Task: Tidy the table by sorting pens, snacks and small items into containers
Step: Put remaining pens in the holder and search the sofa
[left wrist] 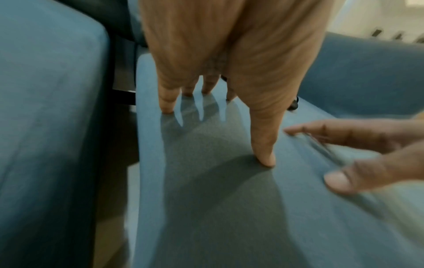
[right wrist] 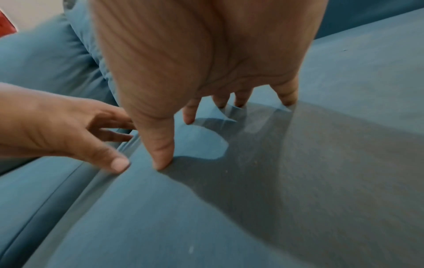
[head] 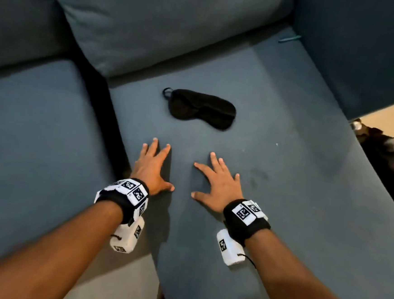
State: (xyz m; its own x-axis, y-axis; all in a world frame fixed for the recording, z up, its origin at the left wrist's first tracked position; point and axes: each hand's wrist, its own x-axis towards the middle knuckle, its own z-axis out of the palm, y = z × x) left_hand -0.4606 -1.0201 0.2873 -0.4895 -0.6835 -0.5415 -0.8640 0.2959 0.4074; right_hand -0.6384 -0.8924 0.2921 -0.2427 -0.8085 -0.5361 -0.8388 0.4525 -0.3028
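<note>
Both my hands lie flat, fingers spread, on the blue sofa seat cushion (head: 284, 161). My left hand (head: 159, 167) touches it near the cushion's left edge, and my right hand (head: 204, 181) rests a little to its right. Neither holds anything. The left wrist view shows the left fingertips (left wrist: 266, 159) touching the fabric, and the right wrist view shows the right fingertips (right wrist: 161, 163) doing the same. A black sleep mask (head: 201, 108) lies on the cushion just beyond my hands. A teal pen (head: 289, 38) lies at the far back of the seat, against the armrest.
A second seat cushion (head: 40, 125) lies to the left across a dark gap (head: 105, 109). A large back cushion (head: 165, 24) leans behind the mask. The sofa's arm (head: 363, 56) rises on the right. A dark bag (head: 386, 159) sits on the floor at the right.
</note>
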